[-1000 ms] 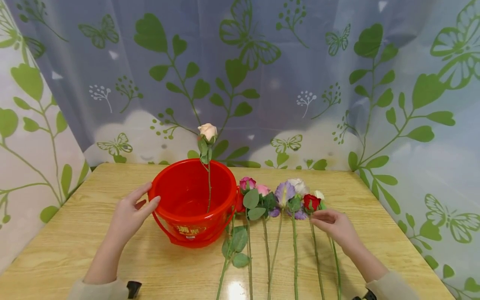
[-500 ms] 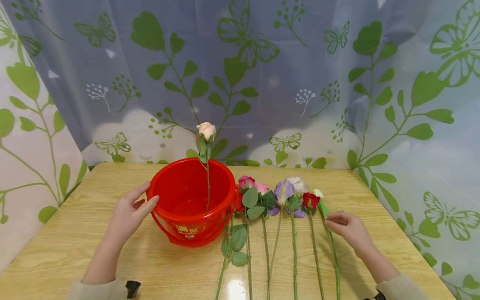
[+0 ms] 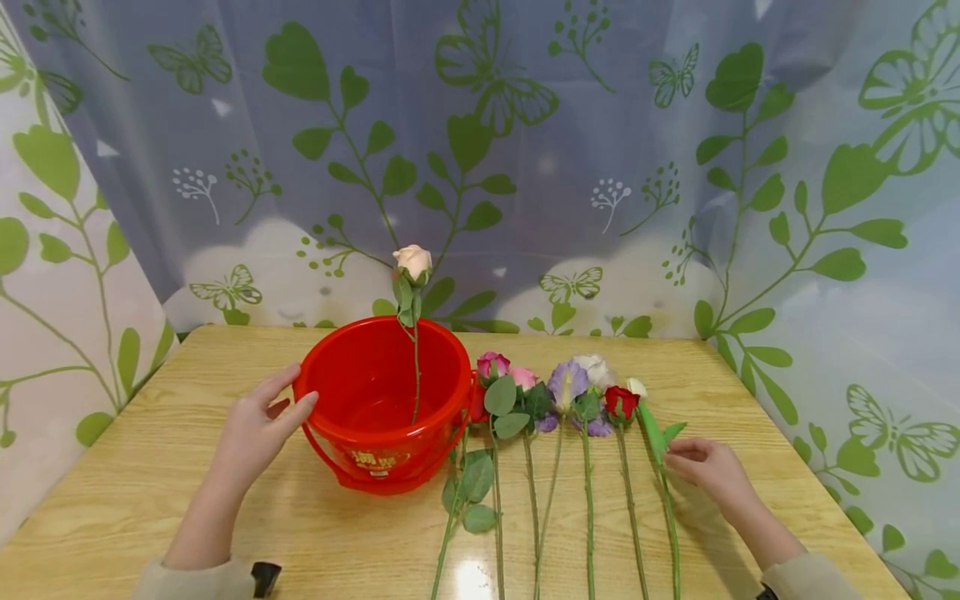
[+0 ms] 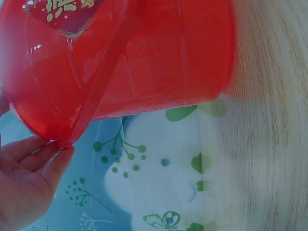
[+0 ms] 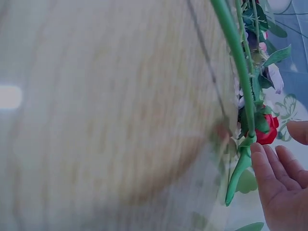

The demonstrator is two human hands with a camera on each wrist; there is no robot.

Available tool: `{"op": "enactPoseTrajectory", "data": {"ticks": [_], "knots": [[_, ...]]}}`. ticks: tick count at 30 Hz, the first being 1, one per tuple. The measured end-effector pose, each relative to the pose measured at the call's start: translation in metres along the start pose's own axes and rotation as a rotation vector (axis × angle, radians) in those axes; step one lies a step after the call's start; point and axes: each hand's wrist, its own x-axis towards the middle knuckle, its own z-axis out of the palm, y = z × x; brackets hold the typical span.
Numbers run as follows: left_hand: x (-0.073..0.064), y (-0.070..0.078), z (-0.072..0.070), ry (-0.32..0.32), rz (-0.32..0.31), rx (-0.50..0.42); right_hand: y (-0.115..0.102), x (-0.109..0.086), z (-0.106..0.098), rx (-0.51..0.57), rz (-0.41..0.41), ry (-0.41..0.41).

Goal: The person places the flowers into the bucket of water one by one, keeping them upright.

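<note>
A red plastic bucket [image 3: 378,454] stands left of centre on the table. My left hand [image 3: 253,433] holds its left rim, fingertips at the handle joint in the left wrist view. Inside the bucket a cream rose [image 3: 412,261] stands upright on its long stem. My right hand [image 3: 708,471] is beside the rightmost flower, a white-budded one [image 3: 636,387] with smooth green leaves. In the right wrist view its fingers [image 5: 269,173] are extended, tips right at the base of the leaf [image 5: 237,175], with the thumb [image 5: 297,131] apart from them. That flower lies on the table.
Left of that flower lie a red rose [image 3: 622,402], a white flower [image 3: 594,369], a purple iris [image 3: 567,383], a pink flower [image 3: 524,378] and a magenta rose [image 3: 492,365], stems toward me. A patterned curtain [image 3: 525,208] hangs behind the wooden table [image 3: 247,358].
My right hand has moved from the red rose right and toward me, down along the white-budded flower; its leaf now stands out to the side. The left hand stays at the bucket.
</note>
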Motion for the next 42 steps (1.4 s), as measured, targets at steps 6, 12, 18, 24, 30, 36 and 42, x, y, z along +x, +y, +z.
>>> {"op": "enactPoseTrajectory", "data": {"ticks": [6, 12, 18, 24, 30, 36, 42], "knots": [[0.0, 0.001, 0.001, -0.001, -0.006, 0.002, 0.003, -0.001, 0.001, 0.01, 0.021, -0.006], [-0.001, 0.001, 0.0, -0.006, -0.015, -0.006, 0.008, -0.002, 0.001, 0.048, 0.036, -0.055], [-0.001, 0.002, 0.0, -0.007, -0.016, -0.01, 0.013, 0.0, 0.002, 0.078, 0.064, -0.089], [-0.001, 0.002, 0.0, 0.007, 0.002, -0.005, 0.012, -0.001, 0.003, 0.092, 0.098, -0.115], [-0.001, 0.002, 0.0, 0.007, -0.002, -0.009, 0.013, -0.002, 0.004, 0.11, 0.113, -0.121], [-0.001, 0.001, -0.001, 0.002, -0.001, -0.021, 0.015, -0.001, 0.007, 0.119, 0.119, -0.121], [-0.001, 0.0, 0.0, 0.004, 0.003, -0.021, 0.017, 0.0, 0.008, 0.156, 0.124, -0.134]]}}
